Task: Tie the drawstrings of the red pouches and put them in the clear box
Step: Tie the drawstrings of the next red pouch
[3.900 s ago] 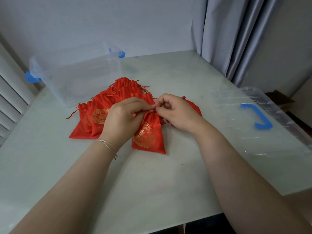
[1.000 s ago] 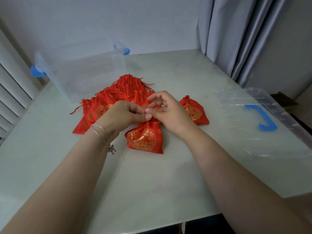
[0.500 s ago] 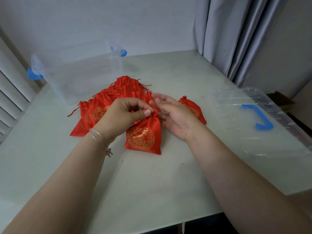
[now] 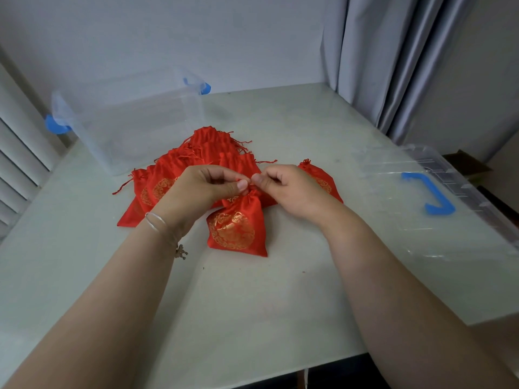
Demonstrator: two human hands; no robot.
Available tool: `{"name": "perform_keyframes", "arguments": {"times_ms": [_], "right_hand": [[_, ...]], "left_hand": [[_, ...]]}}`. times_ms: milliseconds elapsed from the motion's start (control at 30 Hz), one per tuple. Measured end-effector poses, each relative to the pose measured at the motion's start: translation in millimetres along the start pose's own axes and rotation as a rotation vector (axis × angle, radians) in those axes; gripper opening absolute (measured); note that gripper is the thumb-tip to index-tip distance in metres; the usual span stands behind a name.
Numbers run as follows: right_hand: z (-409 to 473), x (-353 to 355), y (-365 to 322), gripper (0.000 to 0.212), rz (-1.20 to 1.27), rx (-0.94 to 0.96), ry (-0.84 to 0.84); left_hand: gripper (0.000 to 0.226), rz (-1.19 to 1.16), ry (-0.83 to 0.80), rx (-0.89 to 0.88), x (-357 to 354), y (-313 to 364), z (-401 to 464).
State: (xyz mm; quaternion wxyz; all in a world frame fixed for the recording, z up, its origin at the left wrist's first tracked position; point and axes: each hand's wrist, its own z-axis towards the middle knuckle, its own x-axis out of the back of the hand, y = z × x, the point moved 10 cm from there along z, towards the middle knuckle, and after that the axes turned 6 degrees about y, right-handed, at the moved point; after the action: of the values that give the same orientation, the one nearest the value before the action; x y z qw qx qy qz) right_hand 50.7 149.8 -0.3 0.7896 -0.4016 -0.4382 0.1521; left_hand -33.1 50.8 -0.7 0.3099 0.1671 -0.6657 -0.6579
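Front pouch (image 4: 236, 228) flat on table (image 4: 252, 304), neck gathered, gold medallion up. Left hand (image 4: 202, 189) and right hand (image 4: 289, 189) close together over neck, fingers curled, each pinching red drawstring (image 4: 243, 181) at thumb tip. Pile of red pouches (image 4: 196, 158) just behind front pouch; single pouch (image 4: 320, 179) behind right hand. Clear box (image 4: 132, 127) beyond pile, nothing visible inside. Lid (image 4: 438, 209) with blue handle well right of front pouch. Bracelet (image 4: 158, 223) on left wrist.

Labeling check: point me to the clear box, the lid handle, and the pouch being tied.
clear box (image 4: 134, 136), head view, front wall.
lid handle (image 4: 432, 196), head view, blue bar.
pouch being tied (image 4: 234, 230), head view, gold emblem.
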Motion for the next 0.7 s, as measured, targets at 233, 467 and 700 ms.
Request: {"name": "perform_keyframes", "arguments": {"times_ms": [233,467,700], "right_hand": [[-4.2,10.7,-10.1,0.032,0.109,0.0,0.056],[-7.0,-7.7,-8.0,0.032,0.078,0.014,-0.121],[-1.7,-2.9,-6.0,0.019,0.196,0.012,-0.064]], "left_hand": [[0.007,0.076,0.156,0.08,20.1,-12.0,5.1],[0.009,-0.035,0.113,0.129,15.6,-16.5,5.2],[0.012,0.045,0.066,-0.024,3.8,-0.3,0.7]]}}
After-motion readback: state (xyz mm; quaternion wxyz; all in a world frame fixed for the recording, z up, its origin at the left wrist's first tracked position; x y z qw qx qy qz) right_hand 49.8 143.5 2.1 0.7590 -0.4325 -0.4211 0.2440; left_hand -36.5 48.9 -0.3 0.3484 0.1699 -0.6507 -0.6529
